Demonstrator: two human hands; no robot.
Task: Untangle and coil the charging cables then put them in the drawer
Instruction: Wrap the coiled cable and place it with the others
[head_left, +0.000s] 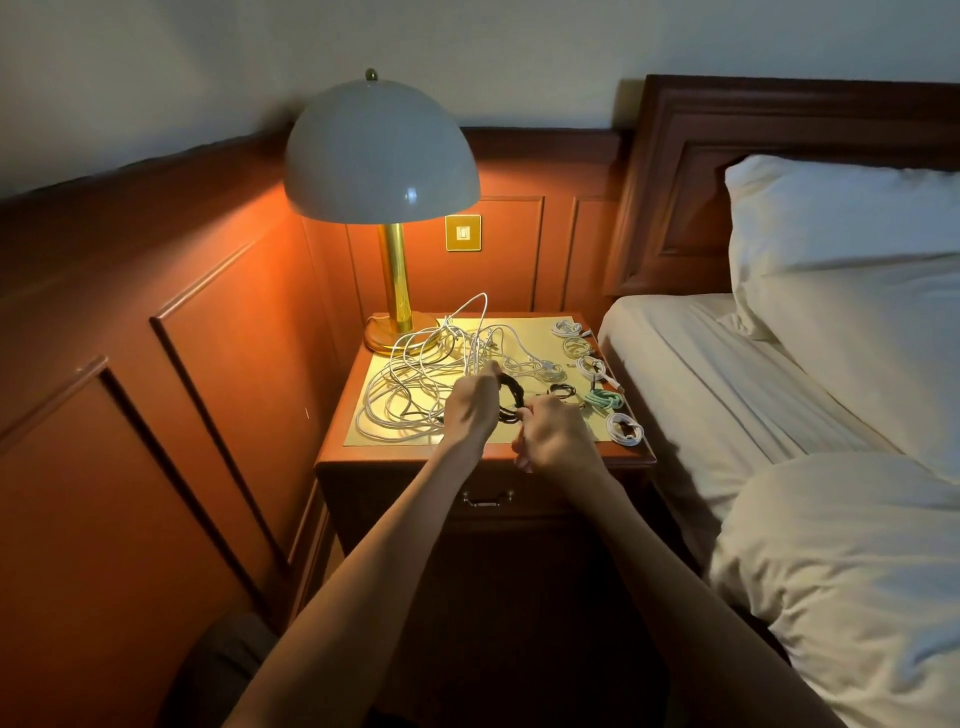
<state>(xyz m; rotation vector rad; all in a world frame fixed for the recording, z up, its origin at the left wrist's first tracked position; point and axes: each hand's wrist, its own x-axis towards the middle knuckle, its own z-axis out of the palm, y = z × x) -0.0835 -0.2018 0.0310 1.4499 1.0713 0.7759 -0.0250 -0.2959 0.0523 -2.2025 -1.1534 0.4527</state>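
Gripping 1 black cable (511, 393) — L hand (470, 408), R hand (555, 437); maybe 6 coils (625, 429).

We see a dim room lit mainly by the lamp (382, 156), whose warm glow turns the counter (400, 453) top and the wall panelling (234, 338) orange-gold. A small glare spot sits low on its dome. The bed (727, 395) takes paler, cooler light. Deep shadow fills the space below the counter's edge. The left hand (470, 410) and right hand (553, 439) look slightly soft, and the black cable (511, 397) they grip barely stands out. We notice wide-angle bending along the panelling and headboard (675, 208).
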